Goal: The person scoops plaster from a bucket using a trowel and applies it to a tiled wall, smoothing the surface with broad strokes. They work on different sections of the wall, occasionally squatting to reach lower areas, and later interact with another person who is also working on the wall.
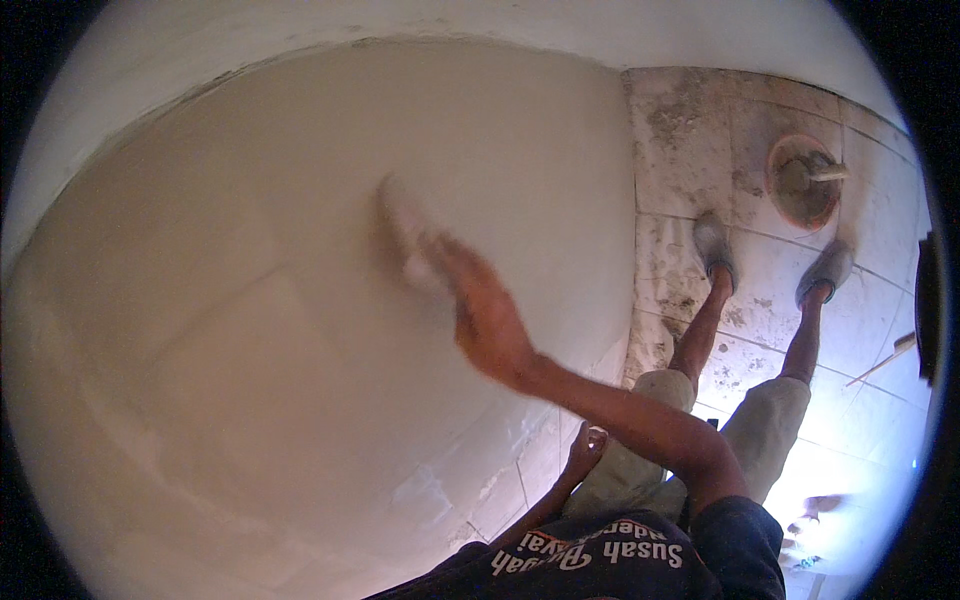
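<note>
My right hand (pixel 490 315) reaches across to the plastered wall (pixel 300 180) on the left. Its fingers are closed on a pale, flat piece (pixel 400 225), which lies against or very close to the wall. Motion smears the piece and the fingertips, so its exact kind cannot be told. My left hand (pixel 583 455) is low beside my thigh, near the bottom of the wall. The fingers there are curled, with a small bright spot between them; whether that is a gap or a held thing is unclear.
An orange-rimmed bucket (pixel 775 195) with grey contents and a pale handle-like piece (pixel 828 173) stands on the stained tile floor (pixel 680 140), beyond my feet. A thin stick (pixel 880 367) lies at the right. Dark marks spot the tiles along the wall's foot.
</note>
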Available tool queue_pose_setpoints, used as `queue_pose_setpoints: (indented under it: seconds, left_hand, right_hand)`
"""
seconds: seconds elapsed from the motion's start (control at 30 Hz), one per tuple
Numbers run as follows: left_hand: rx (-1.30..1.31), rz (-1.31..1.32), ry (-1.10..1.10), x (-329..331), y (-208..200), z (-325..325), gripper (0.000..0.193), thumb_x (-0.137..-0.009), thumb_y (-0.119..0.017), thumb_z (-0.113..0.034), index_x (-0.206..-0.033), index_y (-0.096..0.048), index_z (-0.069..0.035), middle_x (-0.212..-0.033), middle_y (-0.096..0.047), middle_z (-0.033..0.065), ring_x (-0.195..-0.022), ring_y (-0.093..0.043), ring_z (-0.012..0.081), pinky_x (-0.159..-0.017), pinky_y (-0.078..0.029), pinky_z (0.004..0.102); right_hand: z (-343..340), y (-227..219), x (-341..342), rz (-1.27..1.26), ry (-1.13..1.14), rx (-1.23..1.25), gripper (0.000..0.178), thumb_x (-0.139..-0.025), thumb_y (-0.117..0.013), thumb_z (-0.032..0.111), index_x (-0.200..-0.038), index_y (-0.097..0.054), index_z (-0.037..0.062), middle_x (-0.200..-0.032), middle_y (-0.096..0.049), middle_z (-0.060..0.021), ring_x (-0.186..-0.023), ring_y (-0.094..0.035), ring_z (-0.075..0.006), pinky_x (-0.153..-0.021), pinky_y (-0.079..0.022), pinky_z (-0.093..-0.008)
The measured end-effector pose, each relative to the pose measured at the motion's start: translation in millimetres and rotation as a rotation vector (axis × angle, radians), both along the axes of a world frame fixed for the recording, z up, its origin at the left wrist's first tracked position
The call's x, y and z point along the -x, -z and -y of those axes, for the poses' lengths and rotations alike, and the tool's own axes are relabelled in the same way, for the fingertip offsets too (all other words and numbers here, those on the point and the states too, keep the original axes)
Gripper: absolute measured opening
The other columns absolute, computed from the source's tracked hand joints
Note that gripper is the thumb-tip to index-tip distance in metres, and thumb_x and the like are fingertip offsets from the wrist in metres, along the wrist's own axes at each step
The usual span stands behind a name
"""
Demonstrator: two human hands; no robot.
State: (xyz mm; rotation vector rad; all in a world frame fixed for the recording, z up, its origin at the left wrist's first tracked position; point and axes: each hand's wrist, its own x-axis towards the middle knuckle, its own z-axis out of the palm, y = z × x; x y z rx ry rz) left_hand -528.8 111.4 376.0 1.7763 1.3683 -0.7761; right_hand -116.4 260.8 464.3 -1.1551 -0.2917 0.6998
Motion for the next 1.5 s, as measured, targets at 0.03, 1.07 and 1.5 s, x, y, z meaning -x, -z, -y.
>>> queue_pose_setpoints:
  seconds: [0.03,1.07,1.5]
  left_hand:
    - [-0.01,0.001,0.029,3.8,1.9,1.0,0.047,-0.099,-0.062,-0.029,-0.136,-0.047,-0.005,-0.112,-0.069,0.0166,-0.104,-0.068,0.0284,-0.092,-0.052,0.0401]
    - [-0.034,0.1,-0.114,-132.2,70.6,-3.4,0.038,-0.101,-0.062,-0.026,-0.131,-0.053,-0.004,-0.12,-0.061,0.0148,-0.107,-0.062,0.0266,-0.09,-0.051,0.0404]
    - [-0.092,0.173,0.43,-183.0,134.1,33.9,0.062,-0.084,-0.067,-0.01,-0.138,-0.041,0.004,-0.133,-0.045,0.0293,-0.125,-0.043,0.0471,-0.108,-0.035,0.0549]
  right_hand:
    - [7.6,-14.9,8.1,0.062,-0.11,-0.009,0.084,-0.077,-0.055,-0.017,-0.154,-0.038,0.0116,-0.161,-0.031,-0.022,-0.149,-0.029,-0.0401,-0.124,-0.023,-0.0536]
    - [56.3,222.2,18.9,0.025,0.238,0.193,0.081,-0.078,-0.047,-0.017,-0.154,-0.04,0.0104,-0.158,-0.037,-0.0225,-0.148,-0.031,-0.0435,-0.123,-0.028,-0.0473]
    - [-0.8,361.2,-56.2,-0.216,0.168,0.414,0.06,-0.091,-0.045,-0.006,-0.151,-0.039,0.0032,-0.139,-0.056,-0.0283,-0.129,-0.052,-0.0471,-0.109,-0.045,-0.0491]
